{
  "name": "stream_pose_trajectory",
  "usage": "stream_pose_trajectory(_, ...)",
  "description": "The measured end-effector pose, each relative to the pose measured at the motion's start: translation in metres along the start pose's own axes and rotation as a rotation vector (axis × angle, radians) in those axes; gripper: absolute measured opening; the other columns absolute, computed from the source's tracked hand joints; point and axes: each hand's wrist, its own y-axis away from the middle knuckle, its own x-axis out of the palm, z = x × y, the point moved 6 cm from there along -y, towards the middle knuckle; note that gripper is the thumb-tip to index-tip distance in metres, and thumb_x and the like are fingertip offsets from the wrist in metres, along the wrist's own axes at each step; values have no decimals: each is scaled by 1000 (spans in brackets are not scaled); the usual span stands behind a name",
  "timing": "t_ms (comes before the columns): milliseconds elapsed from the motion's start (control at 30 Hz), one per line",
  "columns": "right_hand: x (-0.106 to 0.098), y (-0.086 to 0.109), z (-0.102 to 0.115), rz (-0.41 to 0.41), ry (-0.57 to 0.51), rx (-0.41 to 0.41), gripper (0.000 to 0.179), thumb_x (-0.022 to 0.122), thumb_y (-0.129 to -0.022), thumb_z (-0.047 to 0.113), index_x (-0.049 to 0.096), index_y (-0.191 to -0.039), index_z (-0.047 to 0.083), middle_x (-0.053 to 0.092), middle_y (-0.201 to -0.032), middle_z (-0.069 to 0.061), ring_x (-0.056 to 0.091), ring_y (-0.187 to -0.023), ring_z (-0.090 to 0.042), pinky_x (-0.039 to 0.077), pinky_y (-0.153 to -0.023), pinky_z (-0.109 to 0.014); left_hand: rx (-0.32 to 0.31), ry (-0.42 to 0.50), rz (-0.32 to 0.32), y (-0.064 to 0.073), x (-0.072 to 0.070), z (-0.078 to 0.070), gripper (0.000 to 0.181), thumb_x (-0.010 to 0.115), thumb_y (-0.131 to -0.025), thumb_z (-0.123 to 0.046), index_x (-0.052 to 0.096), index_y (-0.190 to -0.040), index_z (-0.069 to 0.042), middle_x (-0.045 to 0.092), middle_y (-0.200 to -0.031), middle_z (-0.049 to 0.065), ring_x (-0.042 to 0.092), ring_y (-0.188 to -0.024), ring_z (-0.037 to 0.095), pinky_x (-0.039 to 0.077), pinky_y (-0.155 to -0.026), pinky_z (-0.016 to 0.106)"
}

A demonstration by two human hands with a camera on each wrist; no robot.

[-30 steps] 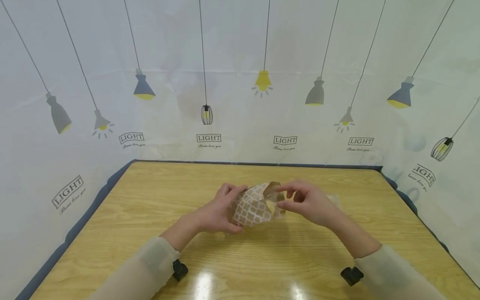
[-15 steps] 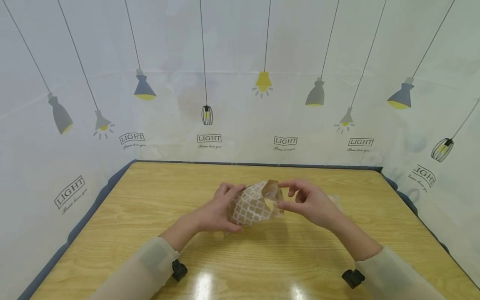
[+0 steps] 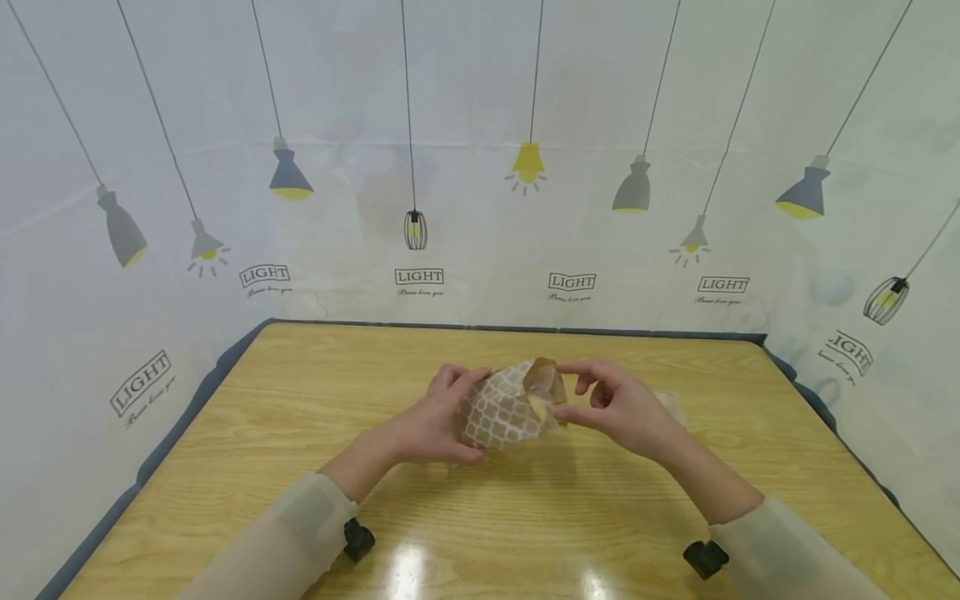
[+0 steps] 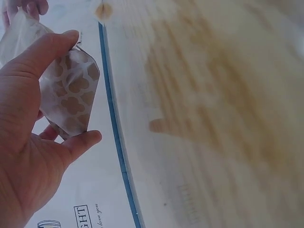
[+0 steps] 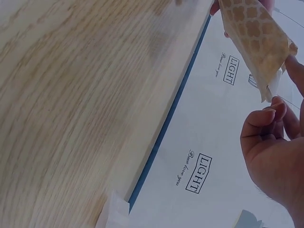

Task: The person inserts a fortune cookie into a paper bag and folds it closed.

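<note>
A brown paper bag (image 3: 501,408) with a white lattice pattern is held on its side above the middle of the table, its mouth turned to the right. My left hand (image 3: 431,427) grips its closed end, thumb on the near side and fingers around the far side. At the mouth, my right hand (image 3: 626,414) holds the rim with its index finger at the upper edge and its thumb lower down. Something pale yellow (image 3: 540,408) shows inside the opening, mostly hidden by the paper. In the right wrist view the bag (image 5: 256,35) tapers down to a corner near the fingertips.
A whitish, see-through wrapper (image 3: 671,406) lies on the wooden table (image 3: 480,525) behind my right hand. A pale wall sheet (image 3: 480,292) printed with lamps surrounds the table's back and sides. Black wrist mounts (image 3: 358,540) sit at both sleeves.
The bag's mouth has tilted slightly upward and its opening shows a little more of the inside. Both hands have stayed nearly in place.
</note>
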Motion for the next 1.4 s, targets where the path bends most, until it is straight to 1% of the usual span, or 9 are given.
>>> stream_pose_trajectory(267,5,-3,2,23,24,-35,58,81,-86,41,62,-138,26,59,-110,-9,50,-64,-13,46,-52,-27,4,3,6,-1,1,0,117,95,-68,-25,23,-160,-29,29,-141,6,38,-129,24,42,-113,47)
stream_pose_trajectory(533,4,-3,1,12,29,-29,59,80,-86,41,60,-140,28,58,-109,-8,50,-64,-14,46,-51,-27,5,0,1,0,0,-1,119,96,-67,-25,23,-161,-26,30,-141,7,39,-128,25,43,-112,49)
stream_pose_trajectory(767,10,-5,1,26,79,-66,58,81,-86,39,63,-138,22,57,-107,-5,51,-65,-13,48,-54,-26,7,-23,17,-1,0,-2,119,95,-68,-27,21,-161,-31,28,-145,8,39,-132,26,41,-114,49)
stream_pose_trajectory(867,12,-5,-1,34,102,-57,56,81,-86,41,65,-137,24,55,-105,-3,51,-66,-14,48,-55,-26,9,-27,19,-1,1,-1,118,95,-69,-27,21,-161,-32,28,-145,8,39,-132,25,41,-114,48)
stream_pose_trajectory(1033,14,-4,-2,42,103,-46,55,79,-87,43,64,-137,26,54,-107,-6,51,-69,-14,48,-56,-27,14,-10,16,0,2,0,115,94,-70,-25,22,-160,-32,29,-143,7,38,-131,24,42,-113,46)
stream_pose_trajectory(1133,10,-1,-3,35,78,-48,51,76,-90,41,64,-137,27,57,-108,-6,50,-67,-14,47,-55,-27,17,5,14,2,2,1,115,94,-70,-25,23,-160,-31,29,-143,5,37,-131,24,43,-112,47)
stream_pose_trajectory(1233,0,3,-9,11,67,-30,44,73,-93,42,65,-134,28,61,-104,-5,50,-64,-15,47,-54,-28,18,3,13,3,1,3,115,93,-70,-26,23,-160,-30,28,-143,5,36,-131,24,43,-111,46)
stream_pose_trajectory(1333,-13,8,-22,-7,58,4,37,70,-95,42,66,-130,29,65,-99,-7,53,-66,-18,47,-54,-30,25,-3,12,2,-1,4,114,93,-71,-28,23,-161,-26,29,-142,6,36,-130,24,43,-110,46)
stream_pose_trajectory(1400,-23,12,-35,-15,65,29,35,68,-96,43,66,-129,29,67,-99,-7,55,-69,-19,48,-56,-31,28,-3,12,3,-1,4,113,93,-72,-28,23,-161,-24,29,-142,6,36,-130,25,43,-110,46)
